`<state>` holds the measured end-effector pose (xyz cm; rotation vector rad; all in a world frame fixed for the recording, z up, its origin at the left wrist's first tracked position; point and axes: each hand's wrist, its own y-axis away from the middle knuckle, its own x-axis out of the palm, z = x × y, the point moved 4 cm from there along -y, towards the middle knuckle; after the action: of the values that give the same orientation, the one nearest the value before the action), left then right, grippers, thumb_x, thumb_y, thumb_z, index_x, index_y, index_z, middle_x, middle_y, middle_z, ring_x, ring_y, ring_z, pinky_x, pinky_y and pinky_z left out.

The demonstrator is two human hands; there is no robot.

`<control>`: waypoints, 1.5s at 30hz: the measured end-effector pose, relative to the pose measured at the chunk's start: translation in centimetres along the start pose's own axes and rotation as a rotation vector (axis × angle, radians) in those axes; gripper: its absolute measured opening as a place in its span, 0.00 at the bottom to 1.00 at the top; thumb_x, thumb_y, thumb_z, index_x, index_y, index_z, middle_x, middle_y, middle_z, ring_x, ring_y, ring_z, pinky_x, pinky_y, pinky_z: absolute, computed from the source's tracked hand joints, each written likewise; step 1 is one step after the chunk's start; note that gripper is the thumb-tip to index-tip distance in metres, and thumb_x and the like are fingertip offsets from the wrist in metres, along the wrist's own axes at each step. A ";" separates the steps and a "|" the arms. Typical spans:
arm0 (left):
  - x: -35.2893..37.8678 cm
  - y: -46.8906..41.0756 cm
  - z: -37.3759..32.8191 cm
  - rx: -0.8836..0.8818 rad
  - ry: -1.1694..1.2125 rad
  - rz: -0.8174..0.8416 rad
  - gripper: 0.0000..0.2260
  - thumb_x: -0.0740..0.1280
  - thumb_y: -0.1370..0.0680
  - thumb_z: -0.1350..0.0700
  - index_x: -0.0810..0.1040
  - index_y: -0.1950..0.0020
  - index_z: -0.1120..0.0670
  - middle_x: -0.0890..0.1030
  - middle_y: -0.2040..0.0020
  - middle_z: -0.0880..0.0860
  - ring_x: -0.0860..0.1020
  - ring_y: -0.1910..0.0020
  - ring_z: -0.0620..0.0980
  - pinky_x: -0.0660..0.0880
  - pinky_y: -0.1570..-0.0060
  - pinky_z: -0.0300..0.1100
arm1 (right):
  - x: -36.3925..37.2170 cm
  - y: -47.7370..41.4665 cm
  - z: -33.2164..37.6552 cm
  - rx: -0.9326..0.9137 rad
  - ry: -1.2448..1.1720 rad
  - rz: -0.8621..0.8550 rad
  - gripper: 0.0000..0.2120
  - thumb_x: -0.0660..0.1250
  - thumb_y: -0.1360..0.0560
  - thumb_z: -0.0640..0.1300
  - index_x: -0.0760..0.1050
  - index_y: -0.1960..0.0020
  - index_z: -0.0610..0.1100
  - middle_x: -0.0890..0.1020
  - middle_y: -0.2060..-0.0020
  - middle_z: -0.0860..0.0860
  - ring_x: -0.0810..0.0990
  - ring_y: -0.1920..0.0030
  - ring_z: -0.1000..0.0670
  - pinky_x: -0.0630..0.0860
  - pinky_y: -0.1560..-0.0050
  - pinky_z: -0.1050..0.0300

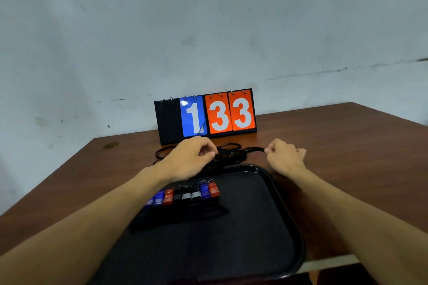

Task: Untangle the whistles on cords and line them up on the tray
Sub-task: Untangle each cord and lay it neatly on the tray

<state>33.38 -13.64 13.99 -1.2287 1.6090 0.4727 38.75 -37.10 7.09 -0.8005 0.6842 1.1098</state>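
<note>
Here, black cord tangle (228,154) lies btwn both hands: left hand (188,158) fingers pinch it, right hand (286,157) fingers prob. pinch a strand's end; whistles (185,194) lined up on tray (286,201).

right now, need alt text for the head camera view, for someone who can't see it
Two bare hands, left hand and right hand, pull at a tangle of black cords on a brown table. Nearer, a black tray holds a row of whistles; behind stands a flip scoreboard.
</note>
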 end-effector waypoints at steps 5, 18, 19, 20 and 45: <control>-1.8 1.5 -1.0 -0.040 0.030 -0.049 0.08 0.62 0.20 0.55 0.76 0.43 0.52 0.78 0.49 0.47 0.74 0.56 0.40 0.69 0.58 0.29 | -4.5 0.9 4.7 -0.071 -0.621 -0.038 0.06 0.64 0.22 0.44 0.76 0.49 0.43 0.81 0.60 0.50 0.75 0.63 0.55 0.72 0.59 0.59; -5.9 4.2 -5.3 -0.043 0.395 -0.211 0.26 0.66 0.22 0.55 0.57 0.28 0.48 0.73 0.41 0.47 0.76 0.69 0.45 0.73 0.71 0.30 | -10.6 8.7 15.9 -0.328 -1.214 0.262 0.03 0.66 0.23 0.39 0.78 0.51 0.41 0.82 0.62 0.48 0.69 0.79 0.58 0.62 0.79 0.67; -6.1 4.1 -5.3 -0.059 0.407 -0.207 0.18 0.65 0.22 0.54 0.64 0.34 0.49 0.78 0.47 0.50 0.77 0.70 0.46 0.76 0.68 0.34 | -10.9 9.1 16.2 -0.337 -1.231 0.266 0.03 0.66 0.23 0.39 0.78 0.51 0.40 0.82 0.62 0.48 0.70 0.79 0.59 0.63 0.79 0.67; -6.3 4.0 -5.3 -0.075 0.423 -0.196 0.13 0.65 0.21 0.53 0.69 0.38 0.52 0.81 0.53 0.53 0.78 0.70 0.47 0.78 0.65 0.39 | -11.0 9.4 16.4 -0.348 -1.243 0.266 0.03 0.66 0.23 0.39 0.78 0.52 0.41 0.83 0.62 0.47 0.69 0.79 0.59 0.62 0.78 0.67; -8.7 9.5 -3.9 -0.137 0.678 -0.348 0.11 0.62 0.20 0.50 0.79 0.56 0.54 0.77 0.72 0.49 0.71 0.75 0.46 0.71 0.67 0.40 | -0.2 16.5 16.0 -0.323 -0.943 1.015 0.37 0.45 0.23 0.67 0.77 0.43 0.38 0.61 0.70 0.52 0.57 0.70 0.54 0.57 0.68 0.60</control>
<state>22.85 -8.65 20.79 -1.8636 1.8691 -0.0767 24.31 -20.03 12.49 -0.0500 0.0430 2.3333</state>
